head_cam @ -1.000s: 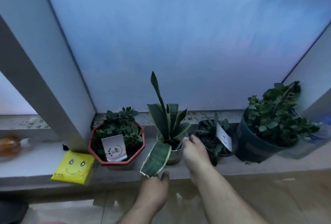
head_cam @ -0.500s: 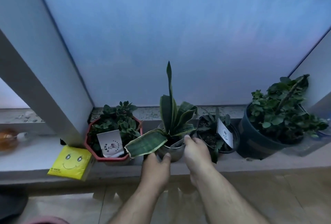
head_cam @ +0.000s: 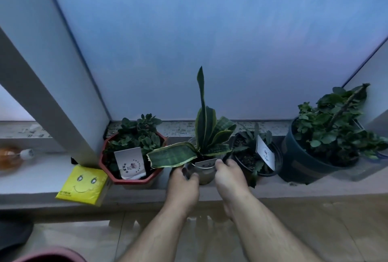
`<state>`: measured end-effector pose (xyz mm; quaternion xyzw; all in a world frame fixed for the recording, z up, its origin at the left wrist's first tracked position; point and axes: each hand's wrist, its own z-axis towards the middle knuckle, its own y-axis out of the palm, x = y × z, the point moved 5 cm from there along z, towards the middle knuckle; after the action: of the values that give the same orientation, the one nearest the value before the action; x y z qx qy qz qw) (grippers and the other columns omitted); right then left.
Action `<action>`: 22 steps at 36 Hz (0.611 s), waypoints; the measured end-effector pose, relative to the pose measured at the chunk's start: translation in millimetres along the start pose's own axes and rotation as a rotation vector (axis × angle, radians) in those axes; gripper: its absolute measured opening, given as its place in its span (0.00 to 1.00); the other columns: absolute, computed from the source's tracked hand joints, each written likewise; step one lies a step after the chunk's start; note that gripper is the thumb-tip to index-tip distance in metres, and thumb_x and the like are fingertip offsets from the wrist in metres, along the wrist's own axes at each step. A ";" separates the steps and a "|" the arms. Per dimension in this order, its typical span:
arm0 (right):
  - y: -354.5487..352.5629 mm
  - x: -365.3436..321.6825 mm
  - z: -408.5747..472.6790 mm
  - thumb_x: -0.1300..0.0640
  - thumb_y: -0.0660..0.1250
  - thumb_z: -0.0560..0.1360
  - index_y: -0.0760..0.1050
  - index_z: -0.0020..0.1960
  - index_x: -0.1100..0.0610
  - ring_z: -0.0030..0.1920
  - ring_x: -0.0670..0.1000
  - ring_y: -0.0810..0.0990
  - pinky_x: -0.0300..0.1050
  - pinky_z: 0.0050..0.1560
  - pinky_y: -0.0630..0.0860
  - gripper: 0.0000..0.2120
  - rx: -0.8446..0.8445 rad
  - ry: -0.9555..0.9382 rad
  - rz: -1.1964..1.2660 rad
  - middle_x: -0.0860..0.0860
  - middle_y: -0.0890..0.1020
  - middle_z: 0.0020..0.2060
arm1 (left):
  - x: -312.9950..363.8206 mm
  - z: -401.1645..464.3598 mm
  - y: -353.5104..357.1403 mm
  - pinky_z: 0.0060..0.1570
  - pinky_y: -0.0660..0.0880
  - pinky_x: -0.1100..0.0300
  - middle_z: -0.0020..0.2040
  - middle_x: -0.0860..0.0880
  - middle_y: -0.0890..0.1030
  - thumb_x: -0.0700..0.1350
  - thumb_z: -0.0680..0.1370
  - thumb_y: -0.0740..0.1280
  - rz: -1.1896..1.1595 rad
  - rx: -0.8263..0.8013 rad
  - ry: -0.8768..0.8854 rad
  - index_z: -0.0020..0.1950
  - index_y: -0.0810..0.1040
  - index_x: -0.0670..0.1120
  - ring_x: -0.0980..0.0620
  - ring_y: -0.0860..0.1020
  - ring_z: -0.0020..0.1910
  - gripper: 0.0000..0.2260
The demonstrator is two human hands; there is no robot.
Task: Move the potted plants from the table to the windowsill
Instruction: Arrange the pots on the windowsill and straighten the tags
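nearest to you, at the bottom of the view, your two forearms reach out over the floor toward the windowsill [head_cam: 315, 186]. your left hand [head_cam: 183, 180] and your right hand [head_cam: 230, 174] close on opposite sides of the small metal pot [head_cam: 204, 172] holding the snake plant [head_cam: 202, 136], fingers curled round its wall, so each grip is clamped on that pot; a hold from both sides looks meant to keep the tall, top-heavy leaves from tipping it. the pot appears to stand on the sill already, near its front edge, though its base is hidden behind your hands and i cannot tell for sure whether it rests fully. one broad leaf droops to the left over the rim of the red pot [head_cam: 131, 180], so mind it when you let go. the snake plant sits between that red pot, which carries a white label card [head_cam: 129, 162], and a small black pot [head_cam: 257, 157] with its own tag, both just beside it. a yellow smiley packet [head_cam: 83, 184] hangs over the sill's front edge on the left, and an orange bottle [head_cam: 10, 157] lies further left. to the far right stands the large dark pot [head_cam: 304, 163] with a bushy plant. behind them all rises the frosted window [head_cam: 210, 41], presumably why the row is lined up here, for light.
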<state>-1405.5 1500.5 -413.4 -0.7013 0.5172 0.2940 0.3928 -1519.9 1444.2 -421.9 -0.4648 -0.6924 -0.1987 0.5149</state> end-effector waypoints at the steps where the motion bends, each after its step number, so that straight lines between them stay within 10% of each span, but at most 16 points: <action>1: -0.7 0.9 -0.3 0.54 0.58 0.84 0.66 0.76 0.58 0.63 0.55 0.73 0.44 0.58 0.64 0.21 -0.009 0.005 0.013 0.55 0.75 0.67 | -2.0 1.0 0.8 0.51 0.67 0.62 0.49 0.53 0.81 0.40 0.79 0.66 0.000 0.020 -0.004 0.52 0.75 0.49 0.53 0.77 0.47 0.05; 7: 1.4 7.6 -1.1 0.57 0.58 0.82 0.77 0.51 0.57 0.44 0.51 0.78 0.45 0.42 0.71 0.10 0.007 0.002 -0.013 0.54 0.82 0.46 | -3.7 2.4 2.8 0.53 0.66 0.63 0.46 0.58 0.79 0.37 0.79 0.66 0.007 -0.012 0.008 0.54 0.74 0.51 0.53 0.76 0.52 0.09; 18: -4.8 11.5 -4.1 0.53 0.58 0.80 0.75 0.55 0.56 0.48 0.55 0.78 0.47 0.51 0.73 0.10 -0.019 0.029 -0.055 0.53 0.80 0.47 | -4.1 -17.3 10.8 0.52 0.68 0.62 0.48 0.56 0.79 0.36 0.78 0.64 -0.117 0.098 -0.072 0.58 0.69 0.54 0.56 0.76 0.45 0.15; 22: -11.2 17.8 -16.9 0.53 0.59 0.76 0.70 0.36 0.49 0.34 0.46 0.67 0.44 0.38 0.66 0.10 -0.078 0.066 0.007 0.44 0.71 0.34 | 6.8 -33.9 8.5 0.61 0.73 0.56 0.59 0.53 0.79 0.40 0.77 0.66 -0.236 0.176 -0.099 0.67 0.74 0.49 0.52 0.78 0.58 0.17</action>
<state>-1389.5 1479.0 -416.4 -0.7234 0.5205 0.2920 0.3470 -1495.0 1425.8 -404.3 -0.3424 -0.7815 -0.1731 0.4920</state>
